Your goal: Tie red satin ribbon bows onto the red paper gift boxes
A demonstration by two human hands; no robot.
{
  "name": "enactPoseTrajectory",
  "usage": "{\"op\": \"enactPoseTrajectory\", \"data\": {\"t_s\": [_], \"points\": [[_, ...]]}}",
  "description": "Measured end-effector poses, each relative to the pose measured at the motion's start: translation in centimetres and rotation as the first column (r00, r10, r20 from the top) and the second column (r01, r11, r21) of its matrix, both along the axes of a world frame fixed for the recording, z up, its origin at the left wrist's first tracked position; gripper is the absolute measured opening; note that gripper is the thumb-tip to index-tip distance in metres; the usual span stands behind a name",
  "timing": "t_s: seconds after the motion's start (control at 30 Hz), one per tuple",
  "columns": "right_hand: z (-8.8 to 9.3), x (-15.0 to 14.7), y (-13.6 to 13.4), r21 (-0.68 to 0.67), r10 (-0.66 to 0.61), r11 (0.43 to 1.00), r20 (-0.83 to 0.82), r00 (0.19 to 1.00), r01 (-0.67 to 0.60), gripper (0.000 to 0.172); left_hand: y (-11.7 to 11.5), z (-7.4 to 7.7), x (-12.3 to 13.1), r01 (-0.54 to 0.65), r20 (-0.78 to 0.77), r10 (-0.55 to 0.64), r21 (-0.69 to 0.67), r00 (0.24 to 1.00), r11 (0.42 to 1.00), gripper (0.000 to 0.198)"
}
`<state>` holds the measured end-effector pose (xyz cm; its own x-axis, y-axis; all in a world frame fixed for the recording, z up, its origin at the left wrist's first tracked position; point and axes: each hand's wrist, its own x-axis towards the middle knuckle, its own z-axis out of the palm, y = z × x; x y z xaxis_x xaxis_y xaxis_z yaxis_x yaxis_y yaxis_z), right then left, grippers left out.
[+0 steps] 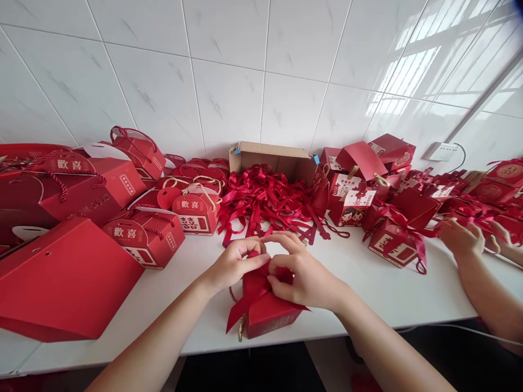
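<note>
Roped boxes point(143, 237) off to my left, then my left hand point(243, 264), thumb and finger pinching red ribbon point(247, 305) over a small red box point(273, 316) near the table edge point(204, 348). My right hand point(300, 275) has its fingertips closed on the ribbon too. Looks like I'm mid-tying; next probably calls for snugging it gently, no crushing.

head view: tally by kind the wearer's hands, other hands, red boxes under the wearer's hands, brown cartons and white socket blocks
Wearer's left hand and right hand: 2
Other hands: 2
Red box under wearer's hands: 1
Brown carton: 1
White socket block: 1
Total: 7
</note>
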<state>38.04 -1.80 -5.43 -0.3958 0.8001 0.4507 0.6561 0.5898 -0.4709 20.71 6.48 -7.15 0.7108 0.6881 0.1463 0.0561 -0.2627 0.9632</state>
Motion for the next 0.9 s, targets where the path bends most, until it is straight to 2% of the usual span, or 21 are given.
{"op": "enactPoseTrajectory", "data": {"t_s": [0.17,0.3,0.47,0.63,0.77,0.9], "points": [[-0.2,0.0,0.0,0.011,-0.015,1.0,0.003,1.0,0.015,0.014,-0.1,-0.1,0.1,-0.004,0.003,0.004,-0.002,1.0,1.0,0.032],[-0.3,0.8,-0.3,-0.048,-0.08,0.996,-0.033,0.996,0.079,0.009,0.0,0.0,0.0,-0.044,0.054,0.046,-0.041,0.997,0.998,0.034],[-0.5,2.9,-0.9,-0.121,-0.12,0.988,-0.171,0.978,0.101,0.025,0.3,0.0,-0.3,-0.055,0.142,0.087,-0.214,0.986,0.975,0.033],[-0.1,3.4,-1.0,-0.091,-0.139,0.989,-0.26,0.956,0.119,0.019,0.4,-0.2,-0.3,-0.032,0.154,0.085,-0.32,0.984,0.947,0.034],[0.9,2.1,-0.2,-0.073,-0.108,0.993,-0.182,0.977,0.096,0.01,0.6,-0.7,-0.2,-0.043,0.223,0.148,-0.418,0.964,0.907,0.043],[1.6,0.6,0.7,-0.118,-0.08,0.99,0.003,0.997,0.079,0.012,1.1,-1.1,-0.2,-0.118,0.241,0.236,-0.422,0.941,0.899,0.045]]}}
